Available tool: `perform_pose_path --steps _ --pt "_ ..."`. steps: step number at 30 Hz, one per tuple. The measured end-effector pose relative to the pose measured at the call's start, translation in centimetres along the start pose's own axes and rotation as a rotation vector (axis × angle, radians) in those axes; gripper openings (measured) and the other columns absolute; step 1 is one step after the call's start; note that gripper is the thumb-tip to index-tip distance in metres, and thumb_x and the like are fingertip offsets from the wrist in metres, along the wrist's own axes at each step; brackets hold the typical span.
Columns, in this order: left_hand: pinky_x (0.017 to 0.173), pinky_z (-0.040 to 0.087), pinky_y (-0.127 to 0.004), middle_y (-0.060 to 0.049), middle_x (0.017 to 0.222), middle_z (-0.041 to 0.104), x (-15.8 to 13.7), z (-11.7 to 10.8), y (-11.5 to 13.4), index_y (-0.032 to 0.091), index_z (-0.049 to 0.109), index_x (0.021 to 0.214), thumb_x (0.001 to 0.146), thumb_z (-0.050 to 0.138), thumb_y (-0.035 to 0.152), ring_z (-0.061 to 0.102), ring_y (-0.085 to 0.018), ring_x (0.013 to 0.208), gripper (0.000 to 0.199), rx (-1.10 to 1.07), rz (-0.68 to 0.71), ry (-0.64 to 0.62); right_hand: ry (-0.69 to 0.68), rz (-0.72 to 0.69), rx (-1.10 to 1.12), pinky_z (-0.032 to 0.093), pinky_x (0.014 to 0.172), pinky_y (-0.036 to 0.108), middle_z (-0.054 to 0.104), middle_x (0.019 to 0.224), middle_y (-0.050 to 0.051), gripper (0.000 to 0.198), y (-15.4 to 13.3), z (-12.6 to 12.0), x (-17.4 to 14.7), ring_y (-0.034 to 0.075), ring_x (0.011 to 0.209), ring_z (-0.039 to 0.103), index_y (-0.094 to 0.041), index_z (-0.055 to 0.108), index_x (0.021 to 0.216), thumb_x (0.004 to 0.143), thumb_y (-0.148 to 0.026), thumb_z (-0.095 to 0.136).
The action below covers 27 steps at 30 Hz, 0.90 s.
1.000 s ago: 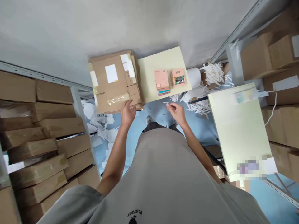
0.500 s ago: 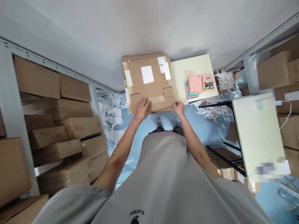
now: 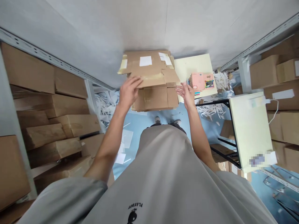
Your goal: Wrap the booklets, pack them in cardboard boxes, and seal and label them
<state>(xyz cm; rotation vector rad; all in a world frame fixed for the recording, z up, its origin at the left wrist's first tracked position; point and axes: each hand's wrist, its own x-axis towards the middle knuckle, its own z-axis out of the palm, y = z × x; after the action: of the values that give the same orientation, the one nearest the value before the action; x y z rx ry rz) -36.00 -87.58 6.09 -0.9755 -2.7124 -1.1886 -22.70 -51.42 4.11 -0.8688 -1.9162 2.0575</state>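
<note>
A flattened cardboard box with white labels and clear tape is tilted, its near edge raised off more flattened cardboard lying beneath. My left hand grips that raised edge near its left corner, fingers on top; the thumb is mostly hidden. At the right corner is my right hand, fingers stretched toward the cardboard and apart; whether they touch it is hard to see. Just beyond that hand, a pile of pink booklets rests on a cream tabletop.
Shelves of cardboard boxes line the left side, and more boxes fill the right. A cream table with black legs stands at right. Shredded paper and white sheets lie on the blue floor. A wall rises behind.
The top cardboard's near edge has come up and away from me, uncovering the cardboard below. My left hand has moved left and up with it; my right hand's fingers have opened out.
</note>
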Motion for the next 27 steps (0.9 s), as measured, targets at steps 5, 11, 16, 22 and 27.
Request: perform_pose_path --steps 5,11,16,22,27 --pt "0.147 0.038 -0.061 -0.007 0.165 0.075 2.9 -4.1 0.4 0.034 0.076 0.158 0.116 0.061 0.036 0.066 -0.030 0.162 0.044 0.021 0.024 0.009 0.087 0.180 -0.536 0.058 0.124 0.051 0.087 0.121 0.018 0.038 4.8 -0.7 -1.1 0.036 0.130 0.080 -0.020 0.077 0.102 0.088 -0.053 0.091" --pt "0.148 0.039 -0.055 -0.011 0.177 0.065 -1.2 0.2 0.2 0.026 0.068 0.169 0.113 0.049 0.022 0.055 -0.028 0.172 0.059 0.062 0.026 -0.130 0.119 0.284 -0.512 0.059 0.121 0.054 0.086 0.103 0.013 0.020 7.6 -1.6 -3.0 0.037 0.120 0.080 -0.022 0.076 0.089 0.080 -0.035 0.087" --pt "0.149 0.031 -0.067 -0.020 0.181 0.058 -6.1 5.8 0.6 0.018 0.064 0.171 0.107 0.051 0.020 0.041 -0.036 0.180 0.065 0.115 -0.017 -0.379 0.110 0.340 -0.353 0.068 0.104 0.046 0.082 0.096 0.007 0.016 7.4 -1.4 -3.0 0.031 0.110 0.079 -0.022 0.073 0.087 0.082 -0.036 0.080" --pt "0.148 0.024 -0.078 -0.028 0.188 0.044 -7.4 7.7 2.9 0.015 0.058 0.175 0.100 0.075 0.033 0.028 -0.048 0.184 0.080 0.190 -0.079 -0.409 0.104 0.366 -0.101 0.073 0.090 0.037 0.081 0.110 0.004 0.019 5.9 -1.2 -3.2 0.020 0.099 0.079 -0.024 0.069 0.108 0.098 -0.038 0.077" --pt "0.145 0.042 -0.068 -0.012 0.179 0.062 -1.8 3.2 3.6 0.025 0.068 0.166 0.108 0.054 0.018 0.050 -0.036 0.175 0.060 0.229 -0.036 -0.228 0.105 0.227 0.210 0.073 0.089 0.033 0.085 0.113 0.009 0.037 3.7 -3.1 -1.7 0.021 0.103 0.085 -0.024 0.070 0.113 0.114 -0.061 0.067"
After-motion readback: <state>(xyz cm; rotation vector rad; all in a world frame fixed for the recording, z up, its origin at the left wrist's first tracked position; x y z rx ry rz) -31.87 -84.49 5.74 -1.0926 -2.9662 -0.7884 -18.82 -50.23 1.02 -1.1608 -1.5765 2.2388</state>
